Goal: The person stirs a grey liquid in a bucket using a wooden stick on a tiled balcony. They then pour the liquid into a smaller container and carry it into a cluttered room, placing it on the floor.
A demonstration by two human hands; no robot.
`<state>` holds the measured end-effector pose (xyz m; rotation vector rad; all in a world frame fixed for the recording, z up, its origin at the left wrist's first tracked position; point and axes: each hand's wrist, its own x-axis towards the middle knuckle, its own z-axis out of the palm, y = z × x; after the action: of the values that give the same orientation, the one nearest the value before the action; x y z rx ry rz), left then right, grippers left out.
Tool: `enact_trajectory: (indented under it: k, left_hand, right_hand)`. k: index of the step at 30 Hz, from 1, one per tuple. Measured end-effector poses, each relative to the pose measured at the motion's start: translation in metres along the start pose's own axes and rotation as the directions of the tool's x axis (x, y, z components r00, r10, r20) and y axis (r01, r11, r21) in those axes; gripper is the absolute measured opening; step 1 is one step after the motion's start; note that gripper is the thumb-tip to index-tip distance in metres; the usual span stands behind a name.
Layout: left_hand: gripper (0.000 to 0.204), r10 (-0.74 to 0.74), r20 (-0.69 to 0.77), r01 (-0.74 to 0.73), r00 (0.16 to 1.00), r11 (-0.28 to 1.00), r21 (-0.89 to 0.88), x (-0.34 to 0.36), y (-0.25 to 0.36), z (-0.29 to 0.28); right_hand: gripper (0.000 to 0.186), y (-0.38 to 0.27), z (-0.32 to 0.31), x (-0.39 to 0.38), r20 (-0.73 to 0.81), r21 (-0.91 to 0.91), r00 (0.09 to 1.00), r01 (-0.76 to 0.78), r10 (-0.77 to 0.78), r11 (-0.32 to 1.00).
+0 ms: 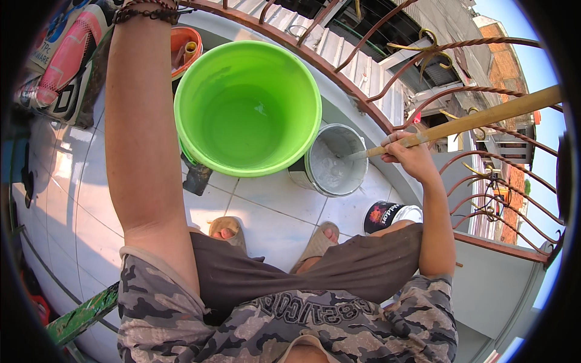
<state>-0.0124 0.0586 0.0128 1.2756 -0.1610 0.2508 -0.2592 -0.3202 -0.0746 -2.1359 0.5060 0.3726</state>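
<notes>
My right hand (408, 156) is closed around a long wooden stick (490, 118). The stick's lower end, coated in pale grey, dips into a small bucket (363, 175) with whitish-grey liquid (328, 169) inside. To the left of that bucket stands a large bright green bucket (305, 69); only a little glint shows on its bottom. My left forearm (140, 109) reaches straight up past the green bucket's left side. A dark braided bracelet is on that wrist, and the hand itself lies beyond the upper edge, out of sight.
An orange bucket (195, 37) with things in it sits behind the green one. A printed bag (69, 60) lies at far left. A rust-coloured metal railing (381, 115) curves along the right. A black-and-white tub (393, 216) stands by my right knee, and a green bar (85, 314) at lower left.
</notes>
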Motion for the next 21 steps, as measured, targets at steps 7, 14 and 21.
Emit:
enact_trajectory:
  k: [7, 14, 21]
  left_hand:
    - [0.012, 0.073, 0.036, -0.071, 0.997, 0.997, -0.036, -0.009, 0.007, -0.002]
    - [0.011, 0.061, 0.034, -0.06, 0.998, 0.998, -0.027, -0.008, -0.006, 0.01]
    - [0.011, -0.041, 0.008, 0.041, 0.999, 0.999, -0.011, 0.007, -0.007, 0.007]
  right_hand:
    - [0.016, -0.015, 0.016, -0.003, 0.09, 0.253, 0.992, 0.06, -0.085, 0.966]
    - [0.016, -0.014, 0.002, -0.009, 0.083, 0.059, 0.99, -0.115, 0.11, 0.992]
    - [0.016, -0.007, 0.02, 0.008, 0.027, 0.308, 0.997, 0.065, -0.077, 0.949]
